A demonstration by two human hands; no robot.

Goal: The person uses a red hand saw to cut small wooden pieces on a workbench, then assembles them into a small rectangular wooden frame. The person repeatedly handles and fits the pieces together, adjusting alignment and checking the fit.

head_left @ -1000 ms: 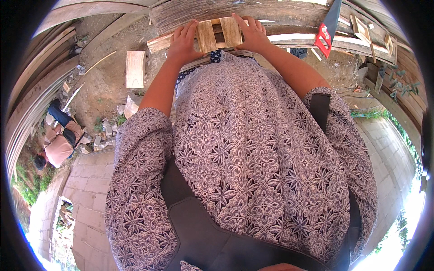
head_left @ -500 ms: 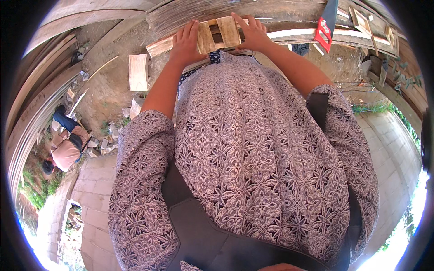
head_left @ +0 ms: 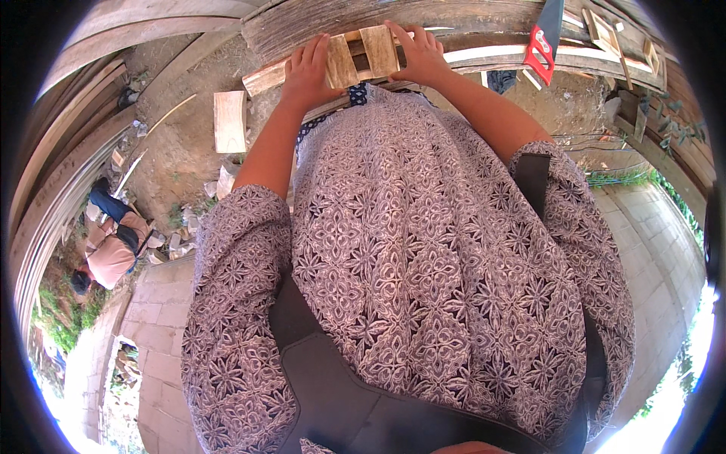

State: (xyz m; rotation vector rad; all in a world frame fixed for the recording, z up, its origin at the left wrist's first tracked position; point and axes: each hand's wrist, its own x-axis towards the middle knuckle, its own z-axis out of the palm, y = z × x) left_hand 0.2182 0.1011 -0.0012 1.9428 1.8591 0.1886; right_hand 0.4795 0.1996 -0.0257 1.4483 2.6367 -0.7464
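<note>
Two short pale wooden blocks stand side by side at the top middle, the left block and the right block, with a dark gap between them. Pale wood crosses that gap at its upper and lower ends. My left hand is closed on the outer side of the left block, thumb toward me. On the far side, my right hand grips the right block's outer edge between thumb and fingers. A pale board end sticks out left of my left hand. Whether the pieces are joined cannot be seen.
A handsaw with a red handle lies on the bench at right, near small wooden frames. A loose board lies on the dirt floor at left. Long planks are stacked far left, where another person bends down among rubble.
Both hands and the two blocks have shifted very slightly to the left. The grips look the same, and the saw has stayed in place.
</note>
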